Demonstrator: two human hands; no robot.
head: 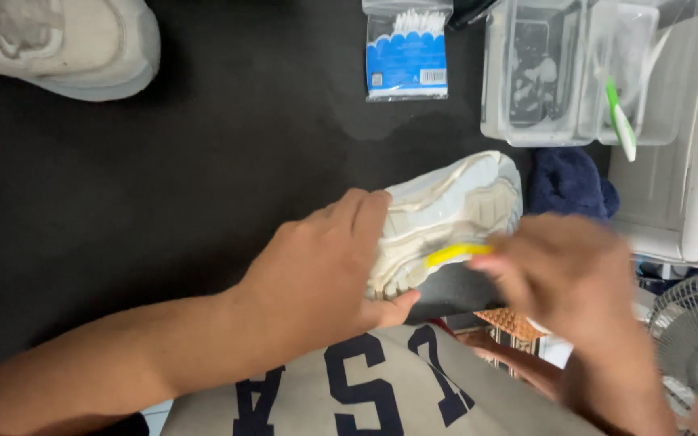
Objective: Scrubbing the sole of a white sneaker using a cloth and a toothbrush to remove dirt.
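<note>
My left hand point(321, 266) grips a white sneaker point(446, 206) that is turned on its side, its pale sole facing up. My right hand point(571, 278), blurred by motion, holds a small yellow-handled brush point(452, 254) against the sneaker's sole edge. Both hands work just above the black surface point(203, 178), close to my body.
A second white sneaker point(66, 40) lies at the top left. A bag of cotton swabs point(406, 52) lies at the top middle. Clear plastic boxes point(539, 73) with a green-handled tool point(620, 117) stand at top right, beside a dark blue cloth point(567, 182). A white fan point(696, 347) stands at the lower right.
</note>
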